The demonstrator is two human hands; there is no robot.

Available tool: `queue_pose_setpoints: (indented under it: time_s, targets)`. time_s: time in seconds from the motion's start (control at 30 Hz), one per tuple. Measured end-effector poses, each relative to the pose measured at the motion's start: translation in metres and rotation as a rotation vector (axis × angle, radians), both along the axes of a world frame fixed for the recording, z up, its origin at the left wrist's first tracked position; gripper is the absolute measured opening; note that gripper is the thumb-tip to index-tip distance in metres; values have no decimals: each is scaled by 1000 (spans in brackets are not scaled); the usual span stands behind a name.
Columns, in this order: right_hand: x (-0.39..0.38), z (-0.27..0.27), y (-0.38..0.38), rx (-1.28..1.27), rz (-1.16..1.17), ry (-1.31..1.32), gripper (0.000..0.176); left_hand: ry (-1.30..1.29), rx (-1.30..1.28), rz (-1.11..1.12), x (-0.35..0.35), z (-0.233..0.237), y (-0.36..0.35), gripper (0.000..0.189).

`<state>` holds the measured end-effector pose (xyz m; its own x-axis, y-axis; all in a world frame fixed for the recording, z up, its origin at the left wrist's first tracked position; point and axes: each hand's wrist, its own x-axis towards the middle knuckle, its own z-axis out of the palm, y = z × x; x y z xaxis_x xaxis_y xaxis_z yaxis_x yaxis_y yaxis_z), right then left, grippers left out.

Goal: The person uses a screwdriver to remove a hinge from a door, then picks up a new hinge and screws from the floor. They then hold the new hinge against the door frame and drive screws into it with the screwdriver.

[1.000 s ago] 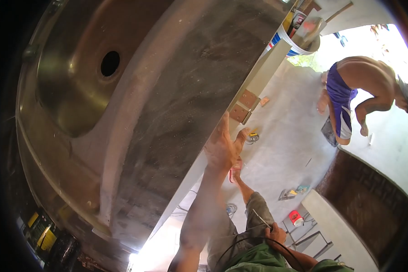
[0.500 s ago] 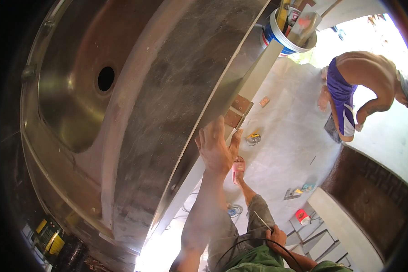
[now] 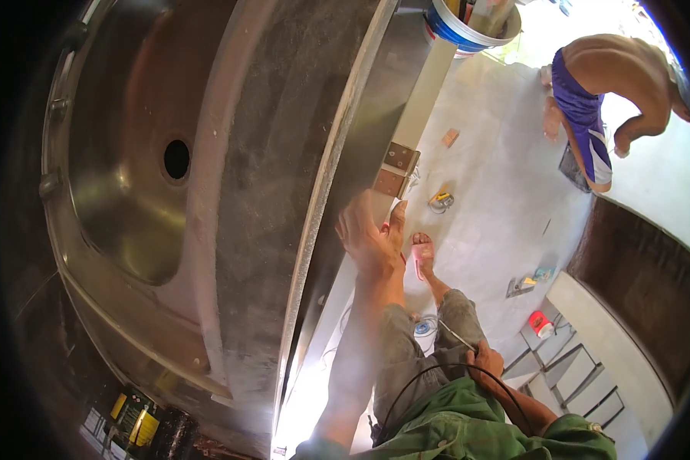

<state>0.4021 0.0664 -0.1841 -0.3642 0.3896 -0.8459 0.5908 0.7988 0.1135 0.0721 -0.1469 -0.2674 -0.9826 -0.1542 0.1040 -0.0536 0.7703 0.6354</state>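
Note:
My left hand [image 3: 372,236] grips the edge of a pale frame bar [image 3: 429,92] under the counter, thumb on the near side and fingers partly hidden on the other. Just above it, a hinge [image 3: 396,170] with screw holes sits on the bar. A small red spot shows by the thumb, too small to name. Down by my lap, my right hand [image 3: 485,363] is closed around a thin metal-shafted tool [image 3: 456,334] that looks like a screwdriver; its handle is hidden in the fist.
On the left is a counter with a metal sink [image 3: 123,222]. A bucket of tools [image 3: 475,34] stands at the top. A tape measure [image 3: 441,201], a trowel [image 3: 520,287] and a red container [image 3: 540,323] lie on the floor. A person [image 3: 613,92] crouches at the upper right.
The view has shifted, with the bucket and the person now higher in it. My left hand's fingers have drawn in around the bar just below the hinge. My right hand still holds the tool.

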Motion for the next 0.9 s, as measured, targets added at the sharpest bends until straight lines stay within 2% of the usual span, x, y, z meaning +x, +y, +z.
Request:
queue_pose_setpoints:
  time_s: [0.3, 0.5, 0.9]
  targets:
    - [1, 1, -8, -46, 18, -83, 32, 92, -45, -48, 0, -3, 0, 46]
    - [4, 3, -9, -61, -7, -90, 32, 58, -92, -72, -2, 3, 1, 44]
    - [10, -1, -7, -83, -18, -164, 31, 35, -7, -74, -3, 0, 2, 43]
